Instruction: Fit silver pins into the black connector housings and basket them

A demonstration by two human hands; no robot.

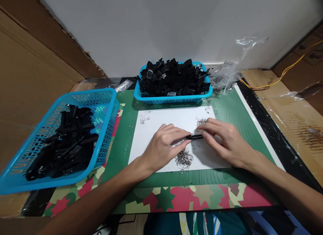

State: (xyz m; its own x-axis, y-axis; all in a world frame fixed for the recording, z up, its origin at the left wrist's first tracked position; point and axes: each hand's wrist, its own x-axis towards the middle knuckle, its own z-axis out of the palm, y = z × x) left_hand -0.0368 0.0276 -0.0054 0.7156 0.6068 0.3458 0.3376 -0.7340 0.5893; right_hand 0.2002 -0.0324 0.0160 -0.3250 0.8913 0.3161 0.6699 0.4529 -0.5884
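A small, narrow black plastic part point(195, 137) is held level between my two hands, just above a white sheet point(151, 140). My left hand point(166, 142) pinches its left end between thumb and fingers. At the other end, my right hand point(224, 139) is closed, its thumb and fingers against the part. A thin pale sliver point(199, 130) shows by the right fingertips; I cannot make out what it is. Below the part lies a heap of tiny bent metal springs or wire pieces point(184, 159). A smaller metal pile point(201, 121) lies behind my right fingers.
A blue basket point(173, 99) heaped with black plastic pieces point(174, 76) stands at the back. To the left, another blue basket point(101, 127) holds longer black parts point(70, 140). Clear plastic bags point(227, 75) lie back right, near a yellow cable point(280, 80). Cardboard point(32, 49) borders the left.
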